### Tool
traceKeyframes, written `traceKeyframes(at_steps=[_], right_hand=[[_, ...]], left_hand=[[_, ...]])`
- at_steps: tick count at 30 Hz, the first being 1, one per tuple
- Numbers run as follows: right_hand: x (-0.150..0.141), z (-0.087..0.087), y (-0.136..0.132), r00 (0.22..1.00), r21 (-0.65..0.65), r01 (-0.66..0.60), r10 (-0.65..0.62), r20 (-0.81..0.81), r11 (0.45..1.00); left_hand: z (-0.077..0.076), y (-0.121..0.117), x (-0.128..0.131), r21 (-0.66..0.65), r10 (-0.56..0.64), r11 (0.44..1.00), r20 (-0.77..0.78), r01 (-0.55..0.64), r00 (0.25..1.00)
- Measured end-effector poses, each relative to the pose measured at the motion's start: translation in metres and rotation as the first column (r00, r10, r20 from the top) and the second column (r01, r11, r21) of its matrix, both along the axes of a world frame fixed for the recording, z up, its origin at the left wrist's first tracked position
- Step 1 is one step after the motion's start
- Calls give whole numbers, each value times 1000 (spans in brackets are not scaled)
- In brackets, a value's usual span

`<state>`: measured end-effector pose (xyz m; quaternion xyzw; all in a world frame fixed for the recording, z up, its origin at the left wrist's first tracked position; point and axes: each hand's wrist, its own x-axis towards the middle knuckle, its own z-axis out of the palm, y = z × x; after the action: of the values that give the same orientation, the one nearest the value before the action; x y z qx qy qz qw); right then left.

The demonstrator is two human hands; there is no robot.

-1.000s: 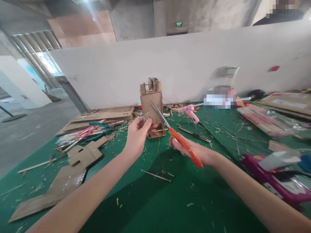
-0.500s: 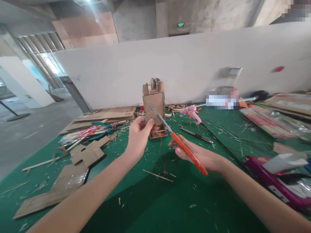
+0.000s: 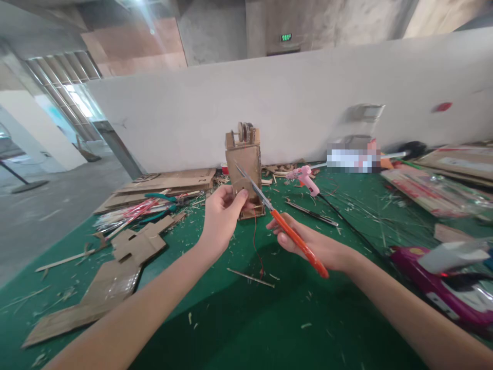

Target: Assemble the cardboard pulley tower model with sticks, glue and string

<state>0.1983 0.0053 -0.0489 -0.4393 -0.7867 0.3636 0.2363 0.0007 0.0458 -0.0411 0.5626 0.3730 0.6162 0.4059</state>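
Between the thumb and fingers of my left hand (image 3: pixel 221 213) is a small rounded cardboard piece (image 3: pixel 240 185), mostly hard to tell from the cardboard behind it. My right hand (image 3: pixel 304 240) grips orange-handled scissors (image 3: pixel 295 239), seen nearly edge-on. Their blades point up and left, passing just right of my left fingers in this view. Behind both hands an upright cardboard box structure (image 3: pixel 246 159) stands on the table, with round discs (image 3: pixel 245 132) on an axle at its top. A thin reddish string (image 3: pixel 254 244) trails from its base toward a thin stick (image 3: pixel 250 277).
Cardboard pieces (image 3: pixel 140 241), teal-handled pliers (image 3: pixel 159 213) and bundled sticks (image 3: pixel 119 216) lie to the left. At right are a pink glue gun (image 3: pixel 306 180) with a black cord, a utility knife (image 3: pixel 311 213) and a magenta device (image 3: pixel 427 282). Scraps litter the green table (image 3: pixel 215 329).
My left thumb has shifted slightly to the right on the cardboard piece, which has turned or moved a little. The scissors stay in almost the same position.
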Motion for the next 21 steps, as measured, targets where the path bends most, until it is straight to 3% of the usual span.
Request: traceKeyframes(at_steps=[15, 21], right_hand=[[-6, -15, 8, 982, 205, 88, -120, 147, 975], [-4, -14, 5, 993, 163, 56, -72, 92, 985]], left_hand=[[5, -3, -3, 47, -10, 999, -104, 15, 994], [4, 0, -4, 48, -32, 998, -89, 37, 995]])
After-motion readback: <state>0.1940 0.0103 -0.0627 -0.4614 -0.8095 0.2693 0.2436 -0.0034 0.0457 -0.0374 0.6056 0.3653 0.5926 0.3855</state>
